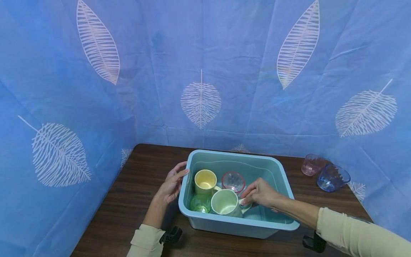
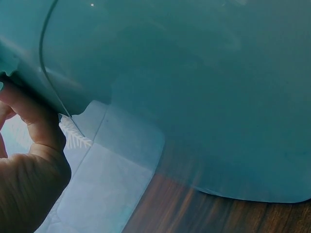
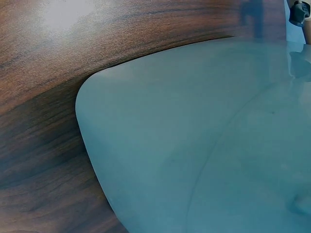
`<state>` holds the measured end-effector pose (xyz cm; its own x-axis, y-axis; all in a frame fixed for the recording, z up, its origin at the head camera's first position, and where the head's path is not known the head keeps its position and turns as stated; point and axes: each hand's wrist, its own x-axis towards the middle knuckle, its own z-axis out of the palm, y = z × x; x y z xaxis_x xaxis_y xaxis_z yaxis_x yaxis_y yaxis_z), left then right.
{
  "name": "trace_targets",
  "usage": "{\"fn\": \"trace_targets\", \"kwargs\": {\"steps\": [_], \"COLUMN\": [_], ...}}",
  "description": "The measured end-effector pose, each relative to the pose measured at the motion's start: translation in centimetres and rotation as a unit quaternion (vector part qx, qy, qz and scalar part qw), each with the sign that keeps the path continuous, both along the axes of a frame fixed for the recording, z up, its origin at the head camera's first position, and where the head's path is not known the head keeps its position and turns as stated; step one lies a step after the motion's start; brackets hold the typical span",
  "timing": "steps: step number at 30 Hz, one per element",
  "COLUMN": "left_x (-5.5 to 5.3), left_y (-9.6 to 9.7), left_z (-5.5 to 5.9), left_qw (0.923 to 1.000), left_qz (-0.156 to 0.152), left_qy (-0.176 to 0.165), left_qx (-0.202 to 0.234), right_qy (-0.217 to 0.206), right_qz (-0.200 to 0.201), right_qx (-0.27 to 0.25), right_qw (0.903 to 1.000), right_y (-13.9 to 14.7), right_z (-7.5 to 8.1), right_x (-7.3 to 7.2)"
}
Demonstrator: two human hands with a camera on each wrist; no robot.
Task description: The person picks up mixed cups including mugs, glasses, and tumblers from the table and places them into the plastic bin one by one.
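A light blue plastic tub stands on the dark wooden table. My left hand holds its left rim, the thumb at the top edge; in the left wrist view, the curled hand is against the tub's outer wall. Inside the tub, my right hand pinches the handle of a pale green mug. Beside that mug are a yellow mug, a green glass and a clear glass with a red rim. The right wrist view shows mostly the tub's wall, with the right hand out of sight.
At the table's right side stand a pink glass and a blue glass, close together. A blue cloth with white leaf prints hangs behind the table and along both sides. Dark wooden tabletop shows around the tub.
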<state>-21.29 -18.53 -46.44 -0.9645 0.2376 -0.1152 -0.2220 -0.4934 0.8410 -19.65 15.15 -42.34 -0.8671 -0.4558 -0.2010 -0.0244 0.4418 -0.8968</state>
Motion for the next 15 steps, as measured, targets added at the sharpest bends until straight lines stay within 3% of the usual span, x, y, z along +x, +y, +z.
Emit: {"fn": "trace_targets", "kwargs": {"steps": [15], "left_x": [0.10], "left_y": [-0.01], "left_z": [0.03], "left_qw": [0.9999], "left_qz": [0.007], "left_qy": [0.002], "left_qx": [-0.011], "right_qy": [-0.007], "right_qz": [0.004], "right_qx": [0.011], "right_qw": [0.9999], "right_y": [-0.22], "right_z": [-0.10], "right_x": [-0.36]}}
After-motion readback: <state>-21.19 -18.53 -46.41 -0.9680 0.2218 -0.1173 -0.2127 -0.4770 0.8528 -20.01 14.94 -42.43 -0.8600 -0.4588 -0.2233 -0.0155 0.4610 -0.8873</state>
